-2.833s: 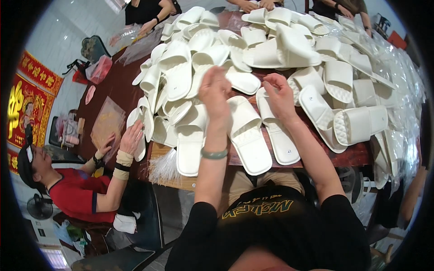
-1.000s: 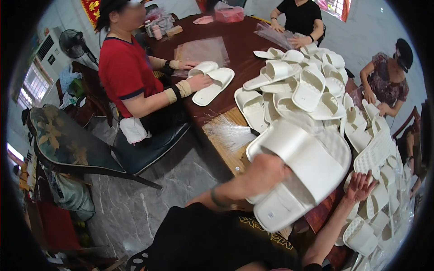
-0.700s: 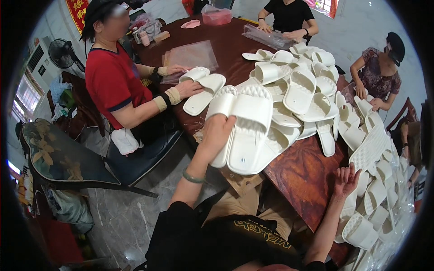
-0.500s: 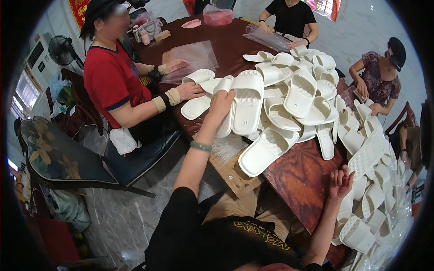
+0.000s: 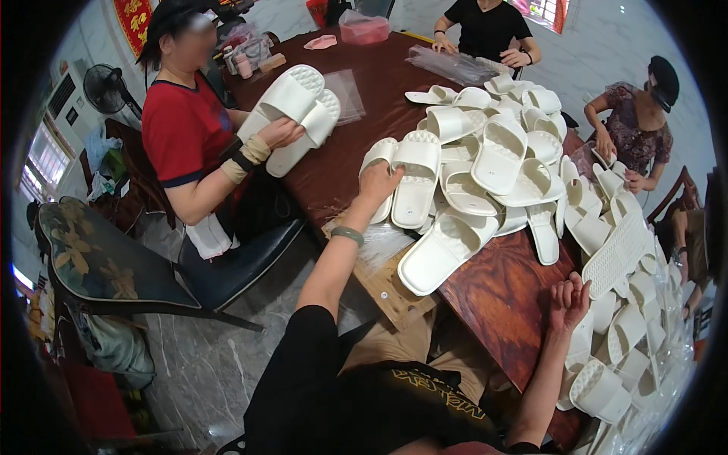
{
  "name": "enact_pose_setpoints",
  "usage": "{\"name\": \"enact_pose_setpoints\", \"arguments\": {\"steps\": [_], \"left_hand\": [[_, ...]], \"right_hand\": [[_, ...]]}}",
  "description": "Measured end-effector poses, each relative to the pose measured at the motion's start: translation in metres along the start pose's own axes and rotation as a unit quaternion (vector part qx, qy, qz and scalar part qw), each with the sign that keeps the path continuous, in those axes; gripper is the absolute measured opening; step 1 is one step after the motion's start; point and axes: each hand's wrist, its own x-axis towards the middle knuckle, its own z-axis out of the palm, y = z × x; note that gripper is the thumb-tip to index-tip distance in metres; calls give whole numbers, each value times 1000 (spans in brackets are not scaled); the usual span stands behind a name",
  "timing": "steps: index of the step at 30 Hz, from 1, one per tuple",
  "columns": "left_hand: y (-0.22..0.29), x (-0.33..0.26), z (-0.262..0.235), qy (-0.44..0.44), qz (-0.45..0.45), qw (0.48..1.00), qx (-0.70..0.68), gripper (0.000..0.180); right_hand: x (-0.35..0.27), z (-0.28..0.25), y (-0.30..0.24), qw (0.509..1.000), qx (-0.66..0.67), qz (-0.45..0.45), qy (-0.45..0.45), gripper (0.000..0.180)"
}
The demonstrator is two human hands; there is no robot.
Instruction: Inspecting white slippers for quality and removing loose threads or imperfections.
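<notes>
At the near left of the table (image 5: pixel 497 303), the left hand (image 5: pixel 379 188) is gripping a pair of white slippers (image 5: pixel 417 196).
The pair is showing at the left side of a slipper pile (image 5: pixel 500 155). Well apart, at the right, the right hand (image 5: pixel 569 305) is lying half-curled beside a patterned sole (image 5: pixel 616 262); whether it is gripping anything, I cannot tell.

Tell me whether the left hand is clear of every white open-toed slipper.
No: the left hand touches a pair of white, open-toed slippers with quilted insoles.
</notes>
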Motion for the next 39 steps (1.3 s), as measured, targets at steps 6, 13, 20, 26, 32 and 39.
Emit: {"name": "enact_pose_setpoints", "arguments": {"steps": [6, 13, 20, 26, 32, 39], "left_hand": [[-2, -36, -44, 0, -31, 990, -135, 34], [53, -157, -129, -70, -156, 871, -461, 25], [161, -238, -99, -321, -46, 785, -528, 25], [178, -250, -77, -327, 77, 768, -545, 28], [180, -269, -66, -382, 9, 743, -550, 21], [189, -264, -83, -380, -118, 675, -621, 16]], "right_hand": [[-1, 1, 1, 1000, 13, -3, 1, 46], [-3, 15, 7, 997, -63, 25, 43, 41], [-44, 115, 37, 893, -365, 262, 30, 22], [-87, 160, 69, 933, -342, 114, 6, 22], [-104, 146, 73, 954, -257, 74, 138, 11], [-118, 152, 77, 973, -49, 208, 88, 50]]}}
